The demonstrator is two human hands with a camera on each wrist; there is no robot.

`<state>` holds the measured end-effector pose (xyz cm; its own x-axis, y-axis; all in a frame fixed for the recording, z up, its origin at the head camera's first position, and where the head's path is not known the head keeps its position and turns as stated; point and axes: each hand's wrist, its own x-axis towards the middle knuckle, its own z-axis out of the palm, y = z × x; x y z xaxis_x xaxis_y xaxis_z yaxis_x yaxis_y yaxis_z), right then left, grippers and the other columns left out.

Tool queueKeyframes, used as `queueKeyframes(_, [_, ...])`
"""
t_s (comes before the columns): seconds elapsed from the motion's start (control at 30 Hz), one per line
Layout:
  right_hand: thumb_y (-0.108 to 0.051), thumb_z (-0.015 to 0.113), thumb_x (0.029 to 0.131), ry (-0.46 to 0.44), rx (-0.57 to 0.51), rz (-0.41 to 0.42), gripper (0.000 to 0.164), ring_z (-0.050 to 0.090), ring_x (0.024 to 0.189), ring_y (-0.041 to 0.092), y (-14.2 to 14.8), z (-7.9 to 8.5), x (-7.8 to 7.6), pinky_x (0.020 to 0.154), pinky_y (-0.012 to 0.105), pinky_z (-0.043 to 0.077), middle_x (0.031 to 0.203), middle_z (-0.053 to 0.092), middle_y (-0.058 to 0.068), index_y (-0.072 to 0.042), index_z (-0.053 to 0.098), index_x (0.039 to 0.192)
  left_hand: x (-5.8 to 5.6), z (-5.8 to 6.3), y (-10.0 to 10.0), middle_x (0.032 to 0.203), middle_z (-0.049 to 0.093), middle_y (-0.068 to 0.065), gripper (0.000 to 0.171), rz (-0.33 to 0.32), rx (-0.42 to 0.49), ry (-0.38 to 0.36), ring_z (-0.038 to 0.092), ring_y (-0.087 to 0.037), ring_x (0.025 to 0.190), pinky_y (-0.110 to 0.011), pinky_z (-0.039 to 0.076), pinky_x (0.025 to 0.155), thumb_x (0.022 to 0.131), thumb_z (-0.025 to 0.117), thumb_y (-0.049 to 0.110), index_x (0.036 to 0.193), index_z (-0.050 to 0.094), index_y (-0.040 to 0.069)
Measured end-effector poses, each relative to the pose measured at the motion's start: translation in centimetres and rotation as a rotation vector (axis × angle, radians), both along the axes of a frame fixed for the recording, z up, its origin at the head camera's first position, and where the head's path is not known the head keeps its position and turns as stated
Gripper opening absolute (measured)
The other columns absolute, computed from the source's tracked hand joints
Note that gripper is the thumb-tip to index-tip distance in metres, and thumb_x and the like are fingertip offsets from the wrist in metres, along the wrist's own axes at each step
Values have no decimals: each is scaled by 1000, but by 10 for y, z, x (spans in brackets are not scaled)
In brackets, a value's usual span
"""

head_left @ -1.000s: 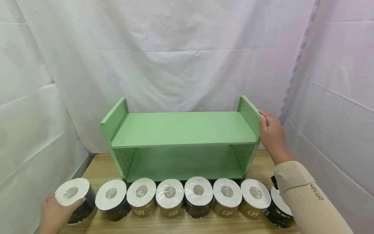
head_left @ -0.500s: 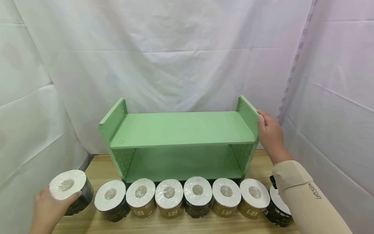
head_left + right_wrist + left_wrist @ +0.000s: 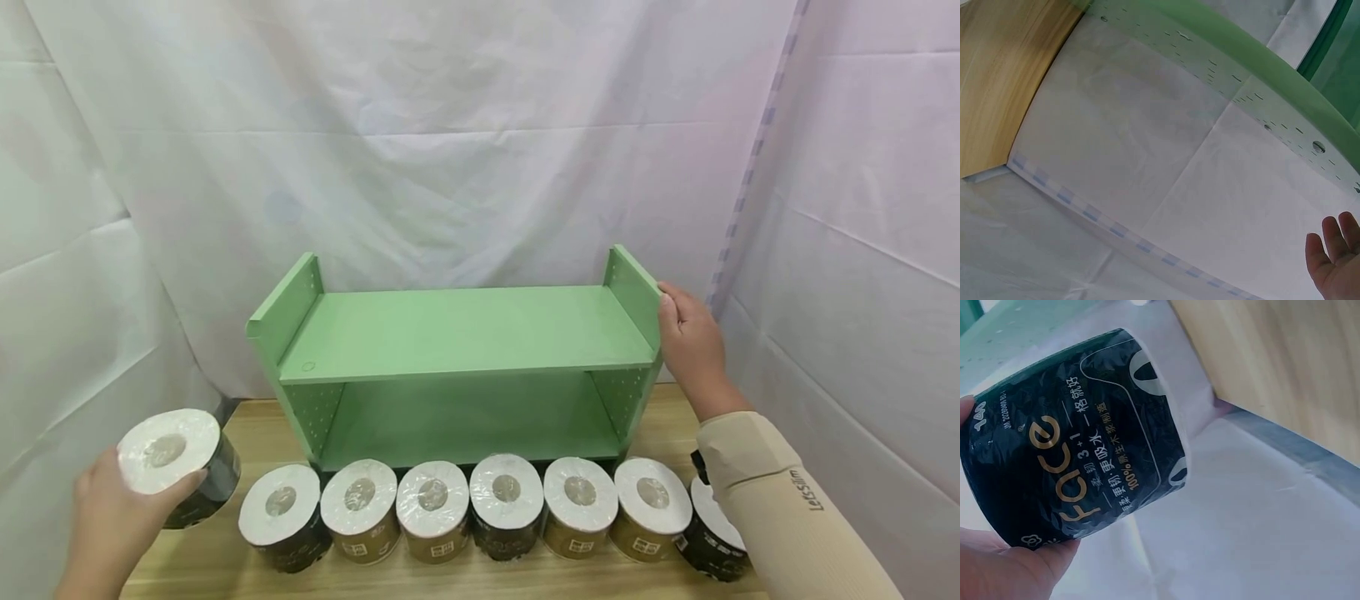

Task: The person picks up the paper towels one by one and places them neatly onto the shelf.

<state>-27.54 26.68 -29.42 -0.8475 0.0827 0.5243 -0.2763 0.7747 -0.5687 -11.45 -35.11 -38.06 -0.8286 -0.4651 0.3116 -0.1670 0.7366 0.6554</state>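
Note:
My left hand [image 3: 112, 512] grips a toilet roll [image 3: 1079, 434] in a black wrapper, its white end facing up in the head view. Thumb and fingers lie on opposite sides of the roll, which is raised above the tabletop at the left. My right hand [image 3: 693, 346] holds the upper right side panel of a green two-tier shelf [image 3: 465, 329]. In the right wrist view several fingers [image 3: 1332, 240] show beside the panel's outer face; the thumb's contact is out of that view. A row of toilet rolls [image 3: 358, 500], some black-wrapped and some gold-wrapped, stands before the shelf.
The wooden table [image 3: 262, 433] carries the shelf and the row. White curtains [image 3: 450, 167] enclose the back and both sides. My right sleeve [image 3: 780, 492] partly covers the black-wrapped roll [image 3: 712, 533] at the row's right end.
My left hand has lifted the black-wrapped toilet roll from the table and shifted it slightly left and away from me. The right hand keeps its place on the shelf panel.

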Motion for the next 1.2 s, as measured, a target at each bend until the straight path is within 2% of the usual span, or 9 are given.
queueKeyframes(0.3, [-37,23,105,-1,-1,0,55,37,133,45,-1,1,2,105,63,30,144,43,24,-4,43,144,4,21,13,131,26,-45,98,-14,13,-66,22,-58,123,-66,30,89,79,76,32,138,20,-22])
queueKeyframes(0.53, [-37,23,105,8,-2,4,55,37,133,45,-2,1,2,105,63,30,144,43,24,-4,43,145,7,28,19,130,30,-45,99,-46,-20,-54,23,-59,123,-67,30,92,78,77,34,140,21,-21])
queueKeyframes(0.77, [-36,24,105,17,2,6,55,38,133,44,-2,1,1,104,62,30,144,44,23,-3,44,144,12,38,29,128,35,-42,96,-88,-44,-30,26,-57,121,-63,31,87,78,78,32,140,25,-18])
queueKeyframes(1.0, [-37,23,105,9,2,2,55,38,133,45,-2,2,1,104,63,30,144,44,23,-4,44,144,15,46,35,132,28,-45,100,-120,-64,-48,25,-59,121,-67,30,88,80,76,34,144,18,-16])
queueKeyframes(1.2, [-37,24,105,11,-3,6,55,37,134,44,-2,2,1,105,62,30,145,43,23,-3,44,144,18,52,40,129,30,-44,97,-144,-86,-50,29,-57,117,-66,32,82,80,76,34,142,21,-17])
